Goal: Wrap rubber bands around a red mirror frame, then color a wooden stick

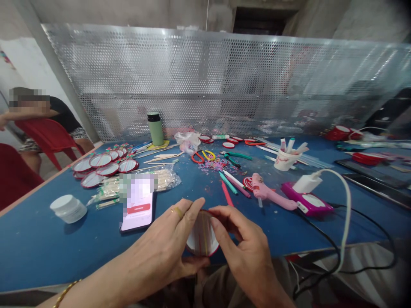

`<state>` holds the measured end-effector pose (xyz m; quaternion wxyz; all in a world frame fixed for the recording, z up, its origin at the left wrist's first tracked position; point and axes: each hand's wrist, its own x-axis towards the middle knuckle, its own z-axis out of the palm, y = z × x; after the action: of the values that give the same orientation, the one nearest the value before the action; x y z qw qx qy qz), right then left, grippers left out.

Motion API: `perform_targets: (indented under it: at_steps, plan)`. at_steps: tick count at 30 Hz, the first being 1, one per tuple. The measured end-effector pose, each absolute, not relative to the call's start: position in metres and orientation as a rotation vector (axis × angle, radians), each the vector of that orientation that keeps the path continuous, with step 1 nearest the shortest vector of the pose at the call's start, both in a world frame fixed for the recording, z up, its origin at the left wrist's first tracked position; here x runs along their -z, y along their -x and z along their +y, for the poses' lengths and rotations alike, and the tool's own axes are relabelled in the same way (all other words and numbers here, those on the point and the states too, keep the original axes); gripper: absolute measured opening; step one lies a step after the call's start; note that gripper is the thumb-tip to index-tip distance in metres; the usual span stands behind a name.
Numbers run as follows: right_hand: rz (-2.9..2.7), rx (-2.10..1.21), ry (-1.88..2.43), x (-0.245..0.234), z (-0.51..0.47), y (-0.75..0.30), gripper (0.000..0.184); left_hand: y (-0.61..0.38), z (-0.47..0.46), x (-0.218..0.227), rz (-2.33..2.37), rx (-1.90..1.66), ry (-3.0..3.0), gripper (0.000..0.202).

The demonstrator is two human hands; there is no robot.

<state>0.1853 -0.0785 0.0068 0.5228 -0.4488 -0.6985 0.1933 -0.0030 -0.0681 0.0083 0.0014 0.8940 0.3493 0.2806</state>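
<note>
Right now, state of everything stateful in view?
red-rimmed disc, held off the table
left hand, gripping the disc
right hand, gripping the disc
phone, flat, screen lit
green bottle, upright, capped
white jar, lid on
paper cup, upright, holding pens
glue gun, lying on its side

Down at the near edge of the worktop [38, 252], the left hand [167, 248] and right hand [247, 252] close in on a round disc [201, 239] from either side. Just behind the left hand a phone [138, 205] lies flat, with a jar [69, 208] off to its left. Behind the phone sits a bag of sticks [141, 184], and back-left of that a cluster of discs [102, 164]. A bottle [156, 128] stands further back, in front of the perforated panel [224, 77] along the far edge. Over on the right there's a glue gun [269, 192], a plug [306, 184] just right of it and a cup [284, 160] of pens behind.
</note>
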Motion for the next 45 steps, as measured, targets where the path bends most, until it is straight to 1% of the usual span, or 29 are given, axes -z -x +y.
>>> perform_targets:
  at_steps: [2,3,4,7,9,12,15,18,21,24,28,36,42,45]
  plan:
    - [-1.640,-0.455,1.096,-0.005,-0.076,-0.184,0.013,0.003,-0.065,-0.011,1.137,-0.887,-2.709,0.100]
    - [-1.616,-0.429,1.111,-0.005,-0.075,-0.184,0.013,0.004,-0.064,-0.014,1.137,-0.884,-2.626,0.097]
    - [-1.589,-0.393,1.125,-0.004,-0.074,-0.183,0.012,0.005,-0.062,-0.019,1.123,-0.877,-2.518,0.089]
    - [-1.550,-0.289,1.131,-0.001,-0.070,-0.182,0.009,0.008,-0.053,-0.034,1.074,-0.775,-2.075,0.042]
    - [-1.569,-0.266,1.123,-0.001,-0.065,-0.180,0.008,0.009,-0.046,-0.041,1.070,-0.651,-1.825,0.037]
    - [-1.609,-0.255,1.124,-0.001,-0.055,-0.179,0.007,0.007,-0.035,-0.045,1.064,-0.558,-1.658,0.028]
    - [-1.671,-0.206,1.120,-0.007,-0.043,-0.181,0.008,-0.001,-0.024,-0.043,1.123,-0.586,-1.603,0.020]
    - [-1.751,-0.066,1.099,-0.018,-0.031,-0.185,0.014,-0.009,-0.014,-0.037,1.149,-0.642,-1.542,0.012]
    - [-1.837,0.064,1.098,-0.029,-0.019,-0.188,0.017,-0.011,-0.007,-0.027,1.144,-0.695,-1.529,0.009]
    - [-1.908,0.100,1.157,-0.032,-0.010,-0.186,0.017,-0.008,-0.003,-0.017,1.135,-0.772,-1.517,0.009]
    - [-1.911,0.044,1.187,-0.025,-0.006,-0.181,0.020,-0.001,-0.001,-0.009,1.103,-0.833,-1.441,0.009]
    - [-1.965,-0.026,1.214,-0.018,-0.011,-0.177,0.030,0.003,-0.002,-0.008,1.080,-0.860,-1.389,0.011]
    - [-1.987,-0.086,1.243,-0.011,-0.013,-0.176,0.022,0.002,-0.004,-0.006,1.113,-0.871,-1.435,0.012]
    - [-1.970,-0.095,1.266,-0.010,-0.014,-0.175,0.021,0.003,-0.004,-0.006,1.119,-0.862,-1.450,0.013]
